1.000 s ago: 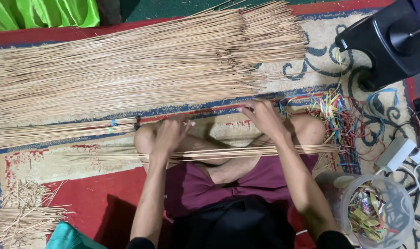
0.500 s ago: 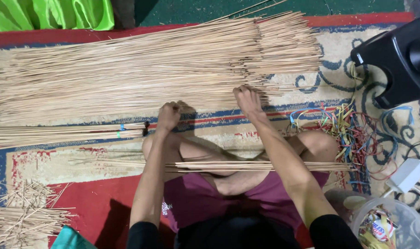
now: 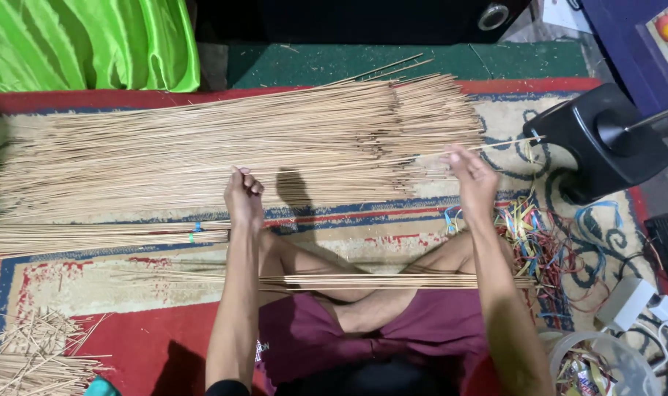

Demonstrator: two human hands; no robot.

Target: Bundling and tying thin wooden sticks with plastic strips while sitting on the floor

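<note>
A wide pile of long thin tan sticks [image 3: 326, 143] lies across the patterned rug in front of me. My left hand [image 3: 244, 196] is a closed fist at the pile's near edge, gripping a few sticks. Farther right, my right hand [image 3: 471, 176] pinches the other end of those sticks, and one stick tip pokes out to the right past my fingers. A small flat batch of sticks [image 3: 392, 281] rests across my crossed legs, below both hands. To the left lies a bundle of sticks [image 3: 92, 237] tied with a blue-green band.
A black stand base [image 3: 605, 143] sits at the right. A heap of coloured strips [image 3: 535, 235] lies beside my right knee, and a clear plastic tub [image 3: 605, 363] stands lower right. Short stick offcuts [image 3: 26, 359] lie bottom left. Green cloth [image 3: 85, 44] lies at the far left.
Both hands have moved away from my knees up to the pile's near edge and spread wider apart. They now hold a few sticks stretched between them.
</note>
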